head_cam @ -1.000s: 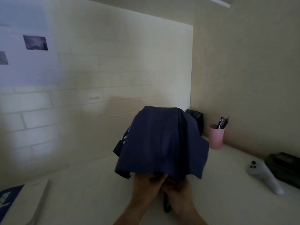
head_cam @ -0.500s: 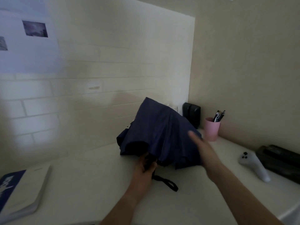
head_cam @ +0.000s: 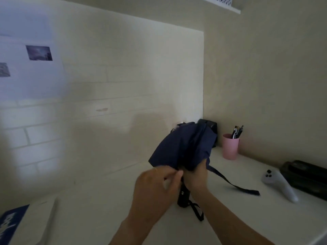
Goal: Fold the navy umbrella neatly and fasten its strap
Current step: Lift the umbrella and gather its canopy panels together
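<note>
Since half a second before, the right hand had come back from the canopy side to the lower edge of the navy umbrella, and the cloth was gathered narrower. The umbrella was held above the white desk, in front of the person, its long axis tilted: the black handle pointed down toward the person, the tip up and away to the back wall. The right hand was wrapped around the gathered fabric just above the handle. The left hand pinched the fabric edge beside it with closed fingers. The strap hung loose from the canopy and trailed to the right over the desk, not fastened. A thin wrist cord hung from the handle.

On the desk to the right stood a pink cup with pens, near the corner; further right lay a white controller beside a dark case. At the left edge lay a book. The room was dim, with pale brick-pattern wall and a paper sheet with small photos.
</note>
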A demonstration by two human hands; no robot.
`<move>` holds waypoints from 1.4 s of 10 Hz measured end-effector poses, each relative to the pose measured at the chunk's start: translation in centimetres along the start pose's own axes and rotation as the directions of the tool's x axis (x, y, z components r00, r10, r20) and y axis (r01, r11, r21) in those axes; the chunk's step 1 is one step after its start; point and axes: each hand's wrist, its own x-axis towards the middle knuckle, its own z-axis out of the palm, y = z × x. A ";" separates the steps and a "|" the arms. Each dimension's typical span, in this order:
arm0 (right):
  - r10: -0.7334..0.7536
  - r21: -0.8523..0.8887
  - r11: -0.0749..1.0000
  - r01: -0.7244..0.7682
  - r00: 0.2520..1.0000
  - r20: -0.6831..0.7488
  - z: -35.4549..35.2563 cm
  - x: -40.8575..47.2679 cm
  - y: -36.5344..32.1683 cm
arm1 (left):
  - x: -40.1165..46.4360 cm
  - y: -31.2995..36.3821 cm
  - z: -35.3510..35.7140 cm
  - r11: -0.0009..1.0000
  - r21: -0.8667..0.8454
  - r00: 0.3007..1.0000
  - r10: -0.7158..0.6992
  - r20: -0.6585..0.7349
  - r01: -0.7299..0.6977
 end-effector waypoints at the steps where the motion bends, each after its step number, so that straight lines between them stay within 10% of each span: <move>1: -0.124 0.034 0.992 0.122 0.988 0.093 -0.5 -1.2 -1.4 | 3.3 0.0 -1.6 0.987 -0.106 0.966 -0.138 -0.220 0.117; 2: -0.077 0.161 0.986 0.053 0.986 0.147 -0.4 -3.1 -2.4 | 5.3 -1.5 0.1 0.804 -0.434 0.913 -0.366 0.178 0.407; 3: -0.060 0.390 0.919 -0.055 0.959 0.276 -0.4 -4.3 -1.1 | 4.1 -3.1 2.0 0.673 -0.575 0.884 -0.385 0.264 0.465; 5: -0.089 0.136 0.989 0.052 0.954 0.288 -1.2 -4.4 0.7 | 1.2 -5.3 2.8 0.605 -0.629 0.869 -0.405 0.284 0.487; 8: 0.126 0.564 0.682 -0.466 0.834 0.537 -0.7 -4.1 -1.5 | 4.4 -1.4 -0.2 0.558 -0.728 0.917 -0.236 0.321 0.398; 10: 0.164 0.709 0.446 -0.547 0.828 0.536 -1.0 -5.1 -1.6 | 5.3 -0.8 -1.0 0.679 -0.633 0.928 -0.274 0.250 0.371; 11: 0.224 0.681 0.493 -0.542 0.835 0.502 -0.9 -5.6 -1.2 | 5.7 -1.2 -0.7 0.752 -0.487 0.895 -0.348 0.278 0.444; 12: 0.247 0.672 0.453 -0.586 0.807 0.537 -1.2 -6.6 -1.9 | 5.9 -1.7 -0.3 0.651 -0.519 0.831 -0.470 0.297 0.554; 13: -0.061 0.421 0.884 -0.201 0.845 0.531 -3.5 -6.7 -0.4 | 6.1 -2.2 -0.6 0.589 -0.553 0.795 -0.543 0.269 0.589; 14: -0.363 0.007 0.904 0.427 0.761 0.537 -5.9 -5.3 0.0 | 6.3 -2.8 -1.3 0.583 -0.579 0.808 -0.527 0.263 0.569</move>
